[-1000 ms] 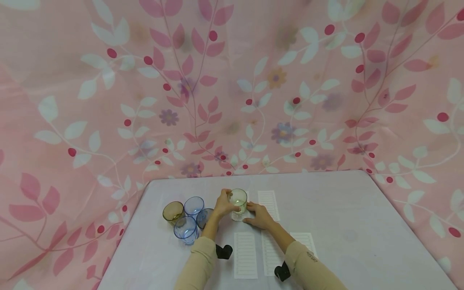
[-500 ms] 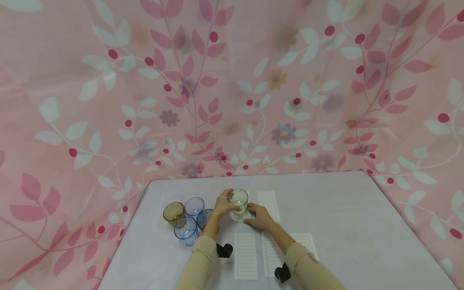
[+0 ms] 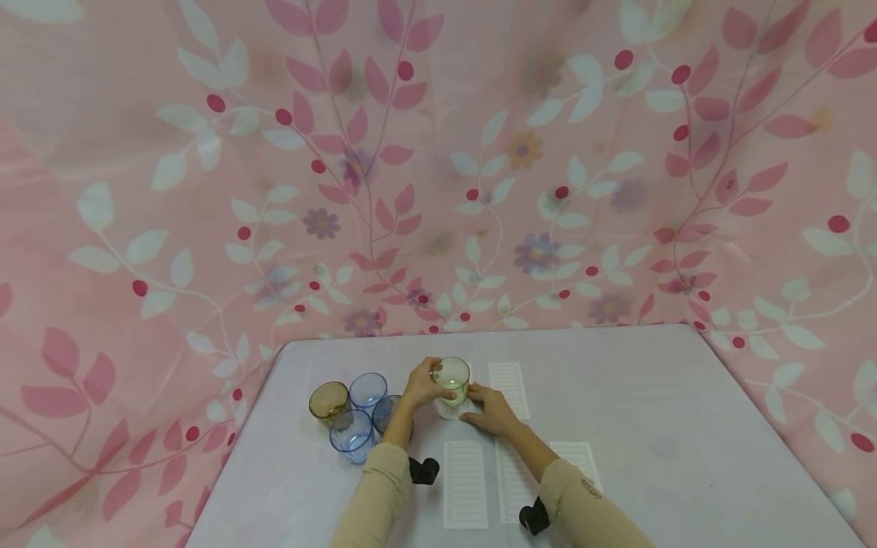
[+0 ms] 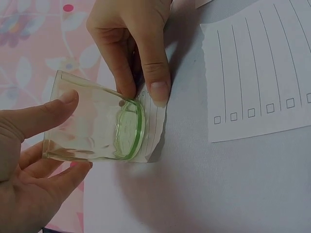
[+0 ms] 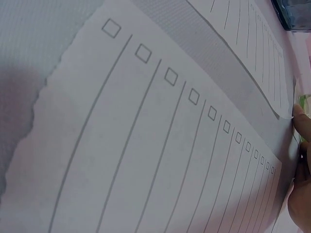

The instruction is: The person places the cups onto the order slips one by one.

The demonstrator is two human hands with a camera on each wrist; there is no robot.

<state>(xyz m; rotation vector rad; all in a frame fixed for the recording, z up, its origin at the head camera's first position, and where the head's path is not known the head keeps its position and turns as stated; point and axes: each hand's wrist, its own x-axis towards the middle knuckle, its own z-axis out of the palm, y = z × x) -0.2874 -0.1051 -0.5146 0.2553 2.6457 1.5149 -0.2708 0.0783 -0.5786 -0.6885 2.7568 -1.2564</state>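
My left hand (image 3: 419, 388) holds a pale green drinking glass (image 3: 451, 373) around its side. Thumb and fingers grip the glass near its rim in the left wrist view, with its green-edged base (image 4: 130, 128) over a lined paper sheet (image 4: 154, 136). On the far side of that base is my right hand (image 4: 138, 43). Its bent forefinger and thumb are at the sheet's edge, pinching it close to the glass. Only part of the right hand (image 5: 301, 179) shows in the right wrist view. Most of the sheet is hidden by glass and hands.
Left of my hands stand an amber glass (image 3: 329, 403), two blue glasses (image 3: 352, 431) and a darker blue one (image 3: 384, 411). Several lined sheets with checkboxes, such as one in front (image 3: 466, 487), lie on the white table (image 3: 685, 426). A pink floral curtain (image 3: 438, 190) hangs behind.
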